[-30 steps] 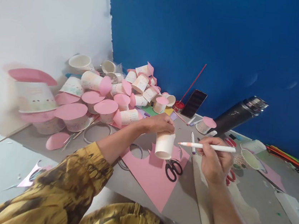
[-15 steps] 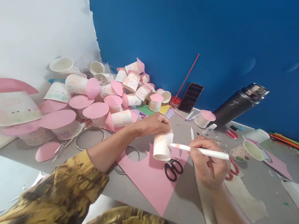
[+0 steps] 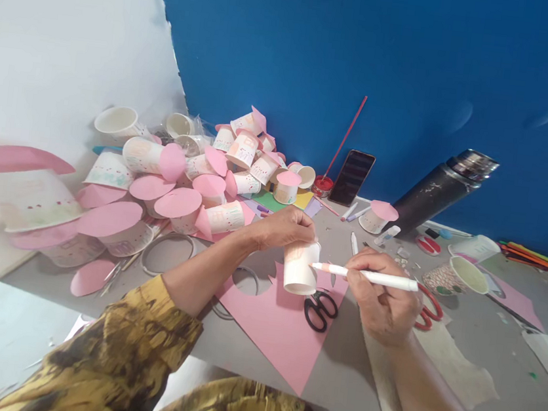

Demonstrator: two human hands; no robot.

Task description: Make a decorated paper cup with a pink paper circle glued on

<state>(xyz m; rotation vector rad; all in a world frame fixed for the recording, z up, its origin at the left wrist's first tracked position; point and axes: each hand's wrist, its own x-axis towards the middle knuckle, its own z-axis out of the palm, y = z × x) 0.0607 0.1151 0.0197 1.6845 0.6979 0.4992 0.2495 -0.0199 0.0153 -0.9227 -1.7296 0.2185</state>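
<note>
My left hand (image 3: 286, 225) grips a white paper cup (image 3: 299, 272) from above, holding it upside down over a pink paper sheet (image 3: 280, 328). My right hand (image 3: 382, 297) is closed on a white marker pen (image 3: 369, 277), held level. The pen's tip touches the cup's side. Black scissors (image 3: 320, 306) lie on the pink sheet just below the cup.
A heap of paper cups with pink lids (image 3: 178, 175) fills the back left. A phone (image 3: 351, 178), a red pot with a stick (image 3: 322, 186) and a dark flask (image 3: 436, 191) stand along the blue wall. A patterned cup (image 3: 454, 275), red scissors (image 3: 428, 309) and coloured sticks (image 3: 540, 259) lie right.
The pen in my right hand moved left until its tip met the cup. The view shifted slightly; my left hand kept its hold on the cup.
</note>
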